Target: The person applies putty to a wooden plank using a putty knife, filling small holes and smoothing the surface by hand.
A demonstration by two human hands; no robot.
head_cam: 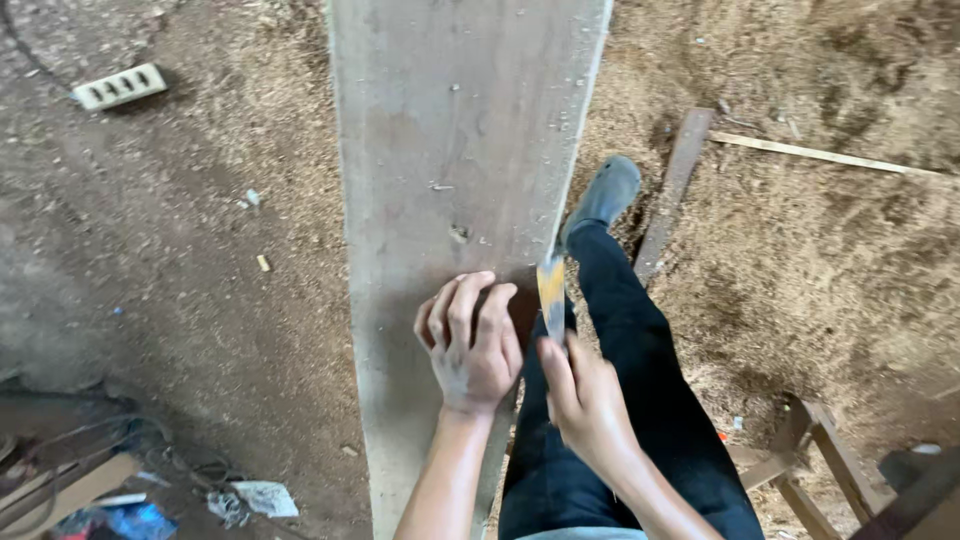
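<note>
A long, wide grey wooden plank [450, 150] runs away from me down the middle of the view. My left hand [472, 340] rests on its near part, fingers curled with the fingertips pressed on the wood. My right hand [585, 400] grips a small tool with an orange and grey blade [551, 290] that points up along the plank's right edge. The blade is blurred. My leg in dark trousers [640, 380] and a grey shoe [603, 195] stands just right of the plank.
Sawdust covers the ground on both sides. A thin dark board [675, 190] and a pale slat [820, 155] lie at the right. A white power strip [120, 86] lies far left. Cables and scraps [150, 490] sit bottom left, a wooden frame [820, 460] bottom right.
</note>
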